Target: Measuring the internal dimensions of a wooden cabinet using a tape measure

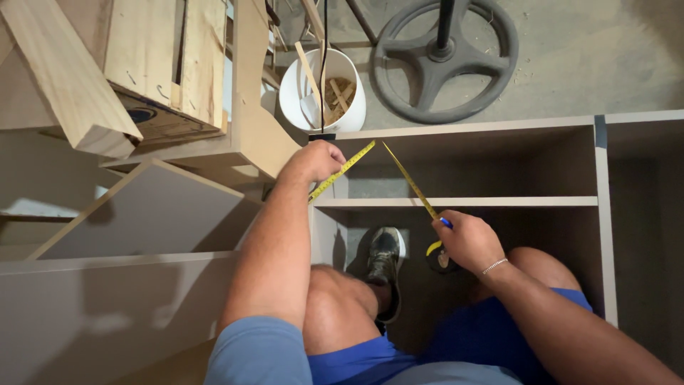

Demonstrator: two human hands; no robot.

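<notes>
My left hand (314, 161) grips the end of a yellow tape measure blade (343, 170) near the top panel of a grey cabinet carcass (463, 129). The blade bends at the top panel and runs back down to my right hand (467, 240), which holds the tape measure case (439, 257) together with a blue pen (446, 222). A horizontal shelf (499, 202) crosses the cabinet between my hands. My knee and a dark shoe (385, 257) rest inside the lower compartment.
A white bucket (322, 91) with wood offcuts stands behind the cabinet. A dark round stand base (445, 58) lies on the concrete floor. Wooden boards and a crate (160, 64) are stacked at the upper left. A loose grey panel (153, 210) leans at the left.
</notes>
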